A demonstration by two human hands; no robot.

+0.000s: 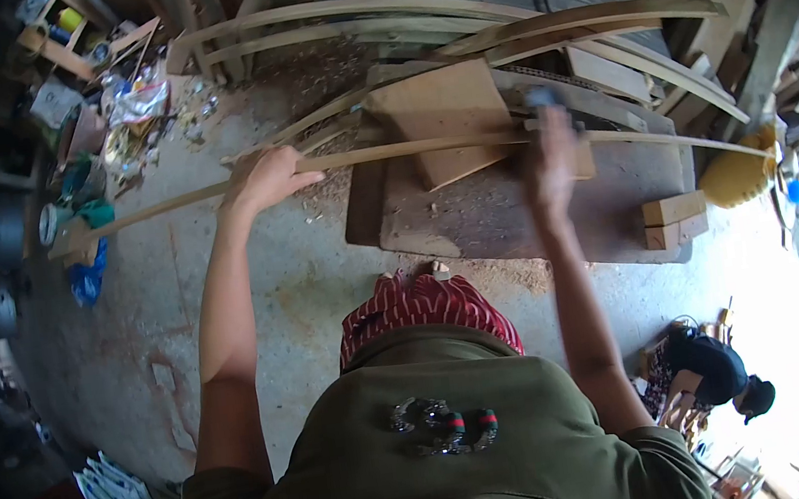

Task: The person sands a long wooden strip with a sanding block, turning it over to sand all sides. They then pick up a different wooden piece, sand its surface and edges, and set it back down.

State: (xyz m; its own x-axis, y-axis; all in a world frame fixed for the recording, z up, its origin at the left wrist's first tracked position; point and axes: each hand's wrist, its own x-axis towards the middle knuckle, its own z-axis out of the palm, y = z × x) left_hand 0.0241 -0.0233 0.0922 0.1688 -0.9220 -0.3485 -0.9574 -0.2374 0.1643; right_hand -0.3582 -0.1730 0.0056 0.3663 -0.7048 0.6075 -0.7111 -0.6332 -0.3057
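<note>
A long, thin wooden strip (387,152) runs from left to right in front of me and bows slightly. My left hand (267,178) is closed around it left of the middle, with the thumb pointing right. Over the strip's right part is my right hand (550,161), its fingers smeared by motion. A small blue-grey thing (544,97) shows at those fingertips, too blurred to name. Under the strip, between my hands, lies a flat brown board (441,108), tilted on a dark wooden work surface (475,209).
Several curved wooden strips (358,8) lie across the back. Two small wood blocks (675,219) sit at the work surface's right edge. A yellow sack (738,175) is at the right. Another person (708,365) bends over at lower right. Wood shavings (519,274) litter the floor.
</note>
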